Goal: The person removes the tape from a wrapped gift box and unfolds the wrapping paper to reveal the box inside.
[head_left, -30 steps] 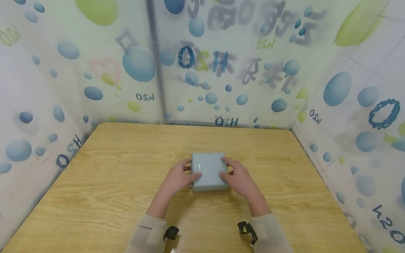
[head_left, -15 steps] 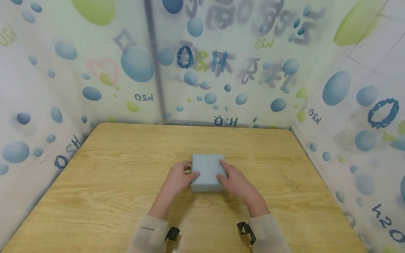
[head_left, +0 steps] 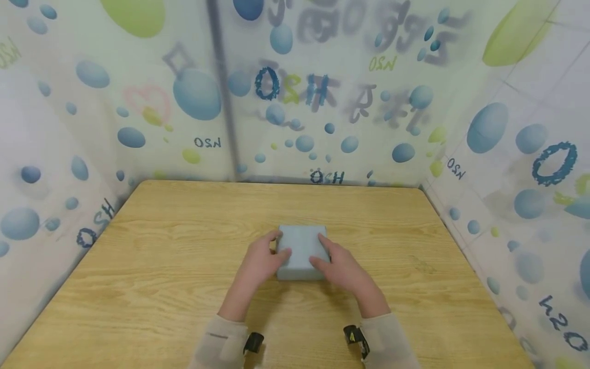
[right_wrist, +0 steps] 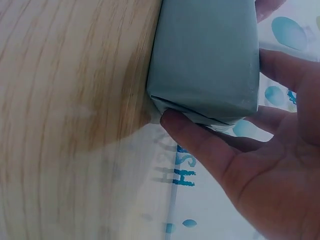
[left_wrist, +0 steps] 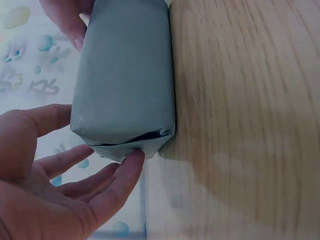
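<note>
A box wrapped in pale blue-grey paper (head_left: 301, 251) lies on the wooden table, between both hands. My left hand (head_left: 261, 259) grips its left end, thumb on the top and fingers along the side. At the right end, my right hand (head_left: 343, 265) holds it the same way, with the thumb and a finger reaching onto the top. In the left wrist view, a folded paper end with a dark gap shows on the box (left_wrist: 125, 75), and a fingertip touches that fold. The right wrist view shows a fingertip against the folded end of the box (right_wrist: 205, 60).
The wooden table (head_left: 161, 246) stretches around the box to walls on three sides. Those walls (head_left: 295, 118) carry blue and green dots and mirrored lettering. A black wrist camera (head_left: 253, 342) sits on the left sleeve, another camera (head_left: 355, 335) on the right.
My right hand has shifted a little left, its thumb farther over the box's top. The box's front edge now lies straighter. My left hand stays at its end. The head view has turned slightly.
</note>
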Demonstrator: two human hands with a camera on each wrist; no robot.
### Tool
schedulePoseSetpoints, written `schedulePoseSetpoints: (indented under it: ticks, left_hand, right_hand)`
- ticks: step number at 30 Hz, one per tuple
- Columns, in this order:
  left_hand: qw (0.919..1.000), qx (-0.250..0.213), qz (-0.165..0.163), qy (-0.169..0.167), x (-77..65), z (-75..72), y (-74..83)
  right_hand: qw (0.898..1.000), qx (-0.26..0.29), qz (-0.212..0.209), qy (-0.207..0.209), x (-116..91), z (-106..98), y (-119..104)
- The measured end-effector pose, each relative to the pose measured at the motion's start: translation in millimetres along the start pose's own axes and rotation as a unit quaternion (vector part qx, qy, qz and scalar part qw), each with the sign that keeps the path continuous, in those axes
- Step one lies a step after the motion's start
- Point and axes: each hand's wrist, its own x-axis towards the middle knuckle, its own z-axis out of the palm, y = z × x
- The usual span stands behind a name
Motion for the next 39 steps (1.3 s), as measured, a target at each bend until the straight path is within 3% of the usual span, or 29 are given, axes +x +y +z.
schedulePoseSetpoints:
  ticks: [10,20,31,34,39]
  left_hand:
    - [0.9969,0.049,0.008,0.062,10.5,7.2,5.6]
    - [0.9924,0.095,-0.005,0.078,13.8,11.1,9.8]
    - [0.974,0.2,0.057,0.09,14.0,15.4,17.0]
    - [0.97,0.22,0.057,0.086,13.0,15.3,18.7]
    - [0.9723,0.218,0.041,0.072,13.5,14.6,21.6]
  right_hand:
    - [1.0,-0.001,0.007,0.007,2,0,3]
    - [1.0,0.003,0.007,0.01,3,0,4]
    - [1.0,0.011,0.011,0.008,3,1,7]
    - [1.0,0.015,0.01,0.006,2,1,7]
    - [1.0,0.011,0.002,0.009,2,1,6]
